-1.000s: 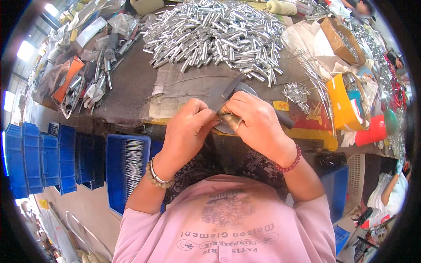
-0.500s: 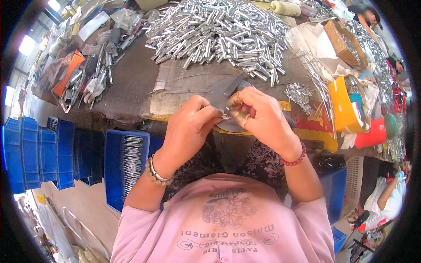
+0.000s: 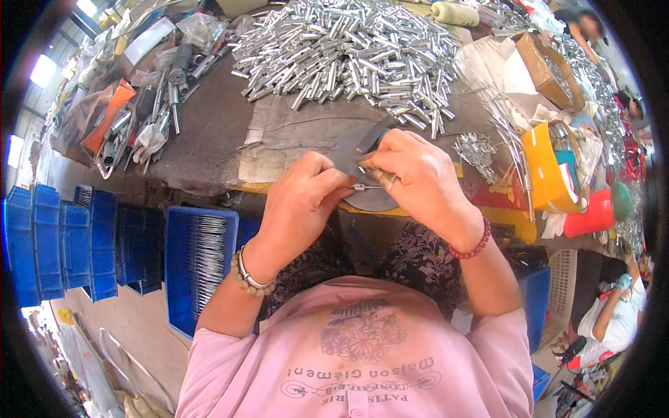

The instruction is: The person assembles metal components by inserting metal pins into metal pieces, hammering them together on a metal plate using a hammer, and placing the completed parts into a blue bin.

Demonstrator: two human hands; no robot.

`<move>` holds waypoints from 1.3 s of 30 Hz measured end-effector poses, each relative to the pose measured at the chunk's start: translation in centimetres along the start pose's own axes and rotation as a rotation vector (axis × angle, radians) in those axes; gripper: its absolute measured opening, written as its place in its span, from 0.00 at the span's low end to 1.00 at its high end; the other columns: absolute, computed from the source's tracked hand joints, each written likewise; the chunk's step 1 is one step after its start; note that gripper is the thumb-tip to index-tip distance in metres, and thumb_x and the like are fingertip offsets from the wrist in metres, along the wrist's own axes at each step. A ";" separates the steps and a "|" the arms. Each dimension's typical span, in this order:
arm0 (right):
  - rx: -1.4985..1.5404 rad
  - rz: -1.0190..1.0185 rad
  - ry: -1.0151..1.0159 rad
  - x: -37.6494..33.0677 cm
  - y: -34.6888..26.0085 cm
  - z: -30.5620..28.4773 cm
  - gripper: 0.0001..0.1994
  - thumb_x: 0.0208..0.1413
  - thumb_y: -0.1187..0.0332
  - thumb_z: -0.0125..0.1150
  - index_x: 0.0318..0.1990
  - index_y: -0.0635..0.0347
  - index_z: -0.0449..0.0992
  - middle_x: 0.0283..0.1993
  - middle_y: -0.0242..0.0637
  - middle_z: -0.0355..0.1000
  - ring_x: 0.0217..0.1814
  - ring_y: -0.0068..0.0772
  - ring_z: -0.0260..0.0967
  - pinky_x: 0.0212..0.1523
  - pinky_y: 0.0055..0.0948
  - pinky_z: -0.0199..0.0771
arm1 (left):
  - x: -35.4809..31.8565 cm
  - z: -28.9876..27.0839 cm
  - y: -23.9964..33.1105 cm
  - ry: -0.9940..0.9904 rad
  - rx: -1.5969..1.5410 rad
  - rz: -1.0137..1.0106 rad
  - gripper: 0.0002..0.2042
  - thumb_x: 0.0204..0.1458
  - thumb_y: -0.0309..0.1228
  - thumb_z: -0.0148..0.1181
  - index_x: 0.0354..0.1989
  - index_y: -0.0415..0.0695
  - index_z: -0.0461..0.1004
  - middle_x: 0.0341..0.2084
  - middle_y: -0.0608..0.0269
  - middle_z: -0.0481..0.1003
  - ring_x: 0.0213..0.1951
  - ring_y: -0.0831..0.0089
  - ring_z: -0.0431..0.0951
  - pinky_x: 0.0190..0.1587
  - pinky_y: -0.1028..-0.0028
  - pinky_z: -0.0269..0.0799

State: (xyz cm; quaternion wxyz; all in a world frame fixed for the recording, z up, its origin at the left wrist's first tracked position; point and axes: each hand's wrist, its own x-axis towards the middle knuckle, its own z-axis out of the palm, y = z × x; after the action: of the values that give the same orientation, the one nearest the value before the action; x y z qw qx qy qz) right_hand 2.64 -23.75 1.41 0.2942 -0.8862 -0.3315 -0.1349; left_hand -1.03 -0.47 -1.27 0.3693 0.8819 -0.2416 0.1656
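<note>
Mid-assembly, by the look of it: left hand (image 3: 301, 202) and right hand (image 3: 418, 182) pressed close, both pinching a small metal pin (image 3: 366, 187) between fingertips, just over a grey disc (image 3: 369, 200). Tube heap (image 3: 348, 52) lying beyond. Next, probably: seating it, with steady alignment.

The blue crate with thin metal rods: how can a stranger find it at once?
Start at the workbench with its pile of silver tubes. Below its front edge, beside the left hand, stands the blue crate. It alone visibly holds thin rods, unlike the blue crates further left.
</note>
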 end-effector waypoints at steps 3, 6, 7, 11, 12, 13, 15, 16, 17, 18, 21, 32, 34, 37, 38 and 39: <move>-0.073 -0.044 -0.077 0.5 -0.1 -0.2 0.03 0.57 0.74 0.67 0.38 0.58 0.84 0.41 0.38 0.74 0.49 0.47 0.78 0.49 0.45 0.81 | 0.0 -0.2 0.2 -0.036 0.007 -0.018 0.09 0.55 0.22 0.75 0.44 0.45 0.86 0.36 0.58 0.77 0.38 0.58 0.80 0.40 0.64 0.76; -0.096 -0.121 -0.078 1.0 0.2 0.3 0.03 0.58 0.74 0.66 0.39 0.59 0.81 0.42 0.39 0.74 0.49 0.47 0.78 0.49 0.46 0.81 | -0.2 -0.2 0.2 -0.031 0.015 -0.012 0.09 0.55 0.21 0.75 0.43 0.45 0.86 0.36 0.58 0.77 0.38 0.57 0.80 0.40 0.64 0.76; -0.096 -0.122 -0.080 0.9 0.3 0.5 0.03 0.58 0.74 0.66 0.39 0.59 0.81 0.42 0.39 0.74 0.49 0.47 0.78 0.49 0.46 0.81 | -0.2 -0.2 0.2 -0.030 0.015 -0.014 0.09 0.55 0.21 0.75 0.43 0.45 0.86 0.36 0.58 0.77 0.38 0.57 0.80 0.40 0.64 0.76; 0.017 -0.055 -0.026 0.4 0.0 0.3 0.04 0.60 0.74 0.64 0.42 0.61 0.79 0.42 0.43 0.74 0.48 0.53 0.77 0.48 0.49 0.79 | -0.1 -0.2 -0.1 -0.018 0.012 0.005 0.10 0.54 0.21 0.75 0.43 0.44 0.85 0.36 0.58 0.77 0.38 0.58 0.81 0.40 0.65 0.76; 0.070 -0.004 -0.025 0.1 -0.4 0.1 0.04 0.61 0.74 0.63 0.42 0.61 0.78 0.42 0.44 0.74 0.48 0.55 0.76 0.47 0.50 0.78 | -0.1 -0.1 -0.1 -0.011 -0.009 0.018 0.10 0.54 0.21 0.75 0.43 0.44 0.85 0.36 0.58 0.77 0.38 0.58 0.81 0.40 0.65 0.76; 0.071 -0.006 -0.027 -0.2 -0.6 0.0 0.04 0.61 0.74 0.63 0.42 0.61 0.78 0.42 0.44 0.74 0.48 0.55 0.76 0.47 0.50 0.78 | -0.1 -0.2 -0.1 -0.009 -0.008 0.015 0.10 0.54 0.21 0.75 0.43 0.44 0.85 0.36 0.58 0.77 0.38 0.58 0.81 0.40 0.65 0.76; 0.101 0.012 -0.052 -0.5 -0.8 -0.1 0.03 0.61 0.75 0.62 0.42 0.62 0.78 0.42 0.45 0.74 0.47 0.57 0.75 0.46 0.50 0.78 | 0.0 -0.1 -0.2 -0.014 -0.018 0.012 0.10 0.54 0.22 0.75 0.44 0.45 0.85 0.36 0.58 0.78 0.38 0.58 0.81 0.40 0.64 0.77; 0.100 0.013 -0.052 -0.6 -0.8 0.0 0.03 0.61 0.75 0.62 0.42 0.62 0.78 0.42 0.45 0.74 0.47 0.57 0.75 0.46 0.50 0.78 | 0.0 -0.1 -0.2 -0.014 -0.019 0.013 0.10 0.54 0.22 0.75 0.44 0.45 0.85 0.36 0.58 0.78 0.38 0.58 0.81 0.40 0.64 0.77; 0.100 0.018 -0.054 -0.8 -0.7 0.2 0.03 0.61 0.75 0.62 0.41 0.61 0.78 0.42 0.45 0.74 0.47 0.57 0.75 0.46 0.50 0.78 | -0.1 -0.1 -0.2 -0.017 -0.011 0.008 0.10 0.54 0.22 0.75 0.44 0.45 0.85 0.36 0.58 0.78 0.38 0.58 0.81 0.40 0.64 0.77; 0.102 0.022 -0.055 -0.9 -0.7 0.3 0.03 0.61 0.75 0.62 0.41 0.61 0.78 0.42 0.45 0.74 0.47 0.56 0.75 0.46 0.51 0.78 | -0.1 -0.1 -0.2 -0.020 -0.001 0.002 0.10 0.54 0.22 0.75 0.44 0.45 0.85 0.36 0.58 0.78 0.38 0.58 0.81 0.40 0.64 0.77; 0.093 0.034 -0.061 -0.8 -1.3 -0.1 0.06 0.57 0.79 0.65 0.41 0.64 0.79 0.42 0.47 0.74 0.48 0.56 0.75 0.46 0.49 0.76 | -0.2 -0.1 -0.2 -0.017 -0.004 0.001 0.10 0.53 0.22 0.76 0.44 0.45 0.85 0.37 0.58 0.78 0.38 0.58 0.81 0.40 0.64 0.76; -0.236 -0.144 -0.055 -0.2 -4.2 -0.9 0.02 0.54 0.76 0.63 0.34 0.57 0.77 0.40 0.39 0.71 0.47 0.46 0.75 0.47 0.44 0.78 | -0.3 -0.3 0.1 -0.028 -0.021 0.010 0.09 0.55 0.21 0.74 0.43 0.43 0.84 0.36 0.57 0.77 0.38 0.56 0.81 0.40 0.64 0.76; -0.259 -0.166 -0.064 0.3 -4.5 -0.9 0.02 0.54 0.75 0.63 0.34 0.57 0.77 0.39 0.39 0.71 0.47 0.46 0.75 0.47 0.43 0.77 | -0.2 -0.3 0.1 -0.034 -0.031 0.006 0.08 0.55 0.20 0.74 0.42 0.42 0.83 0.36 0.56 0.77 0.38 0.56 0.80 0.40 0.64 0.76; -0.282 -0.171 -0.123 0.6 -4.5 -1.1 0.01 0.54 0.74 0.63 0.34 0.57 0.78 0.40 0.39 0.72 0.47 0.45 0.76 0.47 0.44 0.77 | -0.2 -0.3 0.3 -0.015 -0.054 -0.021 0.06 0.56 0.25 0.74 0.41 0.43 0.84 0.35 0.57 0.77 0.38 0.52 0.80 0.40 0.58 0.75; -0.247 -0.152 -0.128 0.7 -4.0 -1.2 0.01 0.54 0.74 0.63 0.34 0.56 0.78 0.40 0.39 0.73 0.47 0.44 0.77 0.47 0.45 0.77 | -0.2 -0.3 0.2 -0.013 -0.061 -0.011 0.06 0.56 0.25 0.74 0.40 0.43 0.84 0.35 0.57 0.76 0.38 0.52 0.80 0.40 0.58 0.75; -0.210 -0.136 -0.133 0.7 -3.8 -1.2 0.02 0.54 0.73 0.64 0.34 0.56 0.78 0.40 0.39 0.73 0.47 0.44 0.77 0.47 0.45 0.77 | -0.1 -0.2 0.2 -0.009 -0.068 -0.002 0.05 0.57 0.25 0.73 0.40 0.43 0.84 0.35 0.57 0.76 0.38 0.52 0.80 0.40 0.58 0.75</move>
State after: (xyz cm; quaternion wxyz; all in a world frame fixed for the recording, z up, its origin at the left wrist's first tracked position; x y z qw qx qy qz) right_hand 0.57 -21.83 4.33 0.1672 -0.8947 -0.3934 -0.1293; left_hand -1.26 -0.37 -1.08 0.3980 0.8699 -0.2479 0.1530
